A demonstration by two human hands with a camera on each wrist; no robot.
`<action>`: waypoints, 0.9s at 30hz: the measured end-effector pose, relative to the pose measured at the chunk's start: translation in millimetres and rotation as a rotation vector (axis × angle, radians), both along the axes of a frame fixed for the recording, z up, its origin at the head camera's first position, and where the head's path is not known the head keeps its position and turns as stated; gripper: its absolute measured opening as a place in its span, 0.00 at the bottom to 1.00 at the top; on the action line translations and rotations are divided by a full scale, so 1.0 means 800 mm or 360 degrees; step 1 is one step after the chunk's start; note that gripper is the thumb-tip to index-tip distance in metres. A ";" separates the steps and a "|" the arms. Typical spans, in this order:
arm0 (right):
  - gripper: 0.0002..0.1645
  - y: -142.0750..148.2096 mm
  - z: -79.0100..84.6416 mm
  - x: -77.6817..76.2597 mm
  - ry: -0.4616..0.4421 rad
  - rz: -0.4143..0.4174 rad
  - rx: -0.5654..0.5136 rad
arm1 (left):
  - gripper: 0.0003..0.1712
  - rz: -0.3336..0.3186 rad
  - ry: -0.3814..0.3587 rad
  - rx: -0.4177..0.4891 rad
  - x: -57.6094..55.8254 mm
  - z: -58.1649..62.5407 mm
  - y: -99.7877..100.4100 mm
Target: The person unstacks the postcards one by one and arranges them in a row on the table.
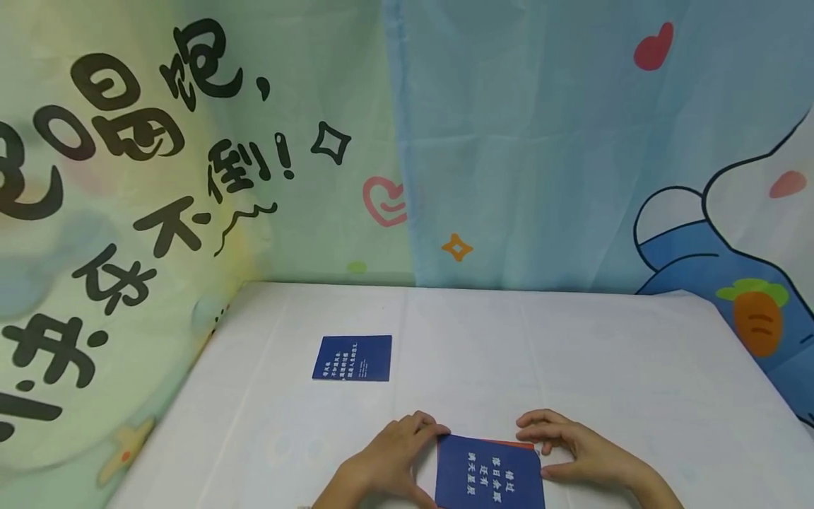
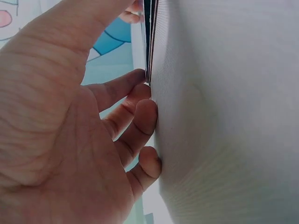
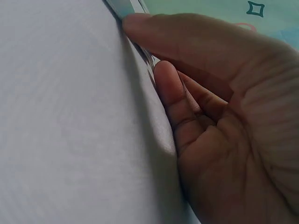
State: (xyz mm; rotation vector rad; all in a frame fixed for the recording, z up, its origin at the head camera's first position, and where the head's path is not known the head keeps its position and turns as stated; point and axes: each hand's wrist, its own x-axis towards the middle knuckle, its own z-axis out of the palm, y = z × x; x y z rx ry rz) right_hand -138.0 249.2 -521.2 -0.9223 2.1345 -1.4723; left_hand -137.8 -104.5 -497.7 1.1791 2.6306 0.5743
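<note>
One blue rectangular card (image 1: 352,358) lies apart; our relaxed left hand (image 1: 402,452) and right hand (image 1: 584,450) touch a blue-and-red rectangular card stack (image 1: 490,472), seemingly not yet squared.

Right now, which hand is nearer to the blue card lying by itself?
Left. The left hand is on the near side of the lone card, slightly right; the right hand is farther right, beyond the blue-topped stack.

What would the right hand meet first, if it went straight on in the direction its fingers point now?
Probably the near blue card: the right hand is right at its edge. The fingers might slide past its far side; depth there is unclear.
</note>
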 end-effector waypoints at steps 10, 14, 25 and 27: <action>0.22 0.000 0.001 0.001 0.0007 0.0102 -0.0224 | 0.54 -0.0002 -0.0082 0.0089 -0.006 -0.006 -0.005; 0.23 0.001 -0.001 0.001 0.0022 0.0109 -0.0298 | 0.56 0.0044 -0.0188 0.0159 -0.008 -0.007 -0.007; 0.24 0.002 -0.006 -0.001 0.0021 0.0043 -0.0354 | 0.57 0.0043 -0.0379 0.0379 -0.014 -0.010 -0.011; 0.24 0.003 -0.005 -0.001 0.0000 -0.0005 -0.0324 | 0.57 0.0036 -0.0422 0.0436 -0.016 -0.011 -0.011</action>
